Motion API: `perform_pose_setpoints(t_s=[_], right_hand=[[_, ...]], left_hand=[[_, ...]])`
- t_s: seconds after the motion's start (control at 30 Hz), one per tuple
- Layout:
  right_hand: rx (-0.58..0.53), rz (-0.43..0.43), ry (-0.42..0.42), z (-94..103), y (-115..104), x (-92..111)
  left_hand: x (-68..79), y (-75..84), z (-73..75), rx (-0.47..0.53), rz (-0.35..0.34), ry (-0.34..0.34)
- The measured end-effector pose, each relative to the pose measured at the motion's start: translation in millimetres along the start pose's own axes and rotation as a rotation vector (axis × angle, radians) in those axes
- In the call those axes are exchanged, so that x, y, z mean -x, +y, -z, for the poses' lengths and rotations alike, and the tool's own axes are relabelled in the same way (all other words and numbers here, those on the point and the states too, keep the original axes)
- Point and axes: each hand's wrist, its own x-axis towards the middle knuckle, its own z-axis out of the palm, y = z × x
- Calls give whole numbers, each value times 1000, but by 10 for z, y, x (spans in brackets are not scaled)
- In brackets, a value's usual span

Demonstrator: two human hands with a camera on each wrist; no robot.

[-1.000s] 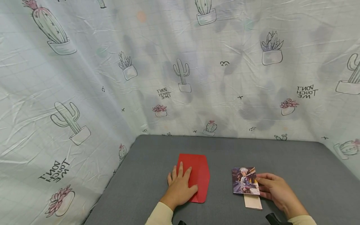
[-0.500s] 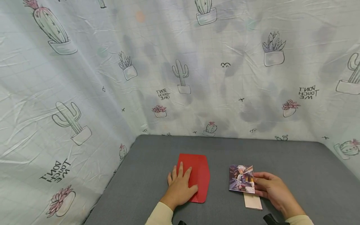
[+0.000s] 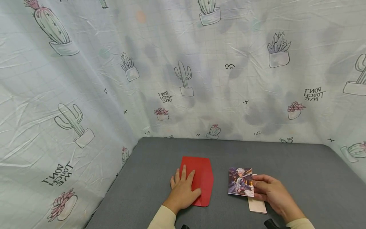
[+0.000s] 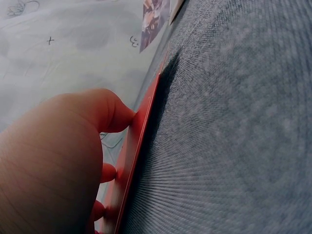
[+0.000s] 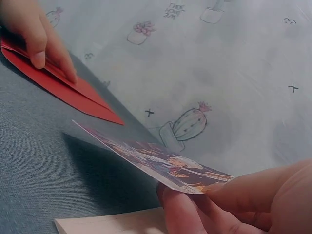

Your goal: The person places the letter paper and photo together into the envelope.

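A red envelope (image 3: 204, 178) lies on the grey table, its flap side to the right. My left hand (image 3: 183, 190) rests on its left part with fingers spread; in the left wrist view the thumb (image 4: 117, 114) touches the envelope's surface. My right hand (image 3: 270, 192) pinches a picture card (image 3: 240, 182) by its right edge, thumb on top and fingers beneath. The card shows a figure in a white hat. In the right wrist view the card (image 5: 161, 163) is tilted above the table and casts a shadow there. Below it lies a pale cream paper piece (image 3: 257, 205), partly covered.
The grey tabletop (image 3: 228, 152) reaches back to a pale curtain (image 3: 217, 79) printed with cacti, which also hangs along the left side. Dark camera mounts (image 3: 273, 223) show at the wrists along the bottom edge.
My right hand has carried the picture card leftward, nearer the red envelope. The left hand, the envelope and the cream paper piece have stayed in place.
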Motion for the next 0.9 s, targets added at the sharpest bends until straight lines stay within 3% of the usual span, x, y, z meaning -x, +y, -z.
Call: perform_pose_setpoints(t_s=[0.3,0.9], right_hand=[[-45,26,-96,-8,38,-8],[-56,47,-167,-166,65,-1]], left_hand=[[-13,-3,-22,-5,12,-9],[-6,19,-37,-12,2,11]])
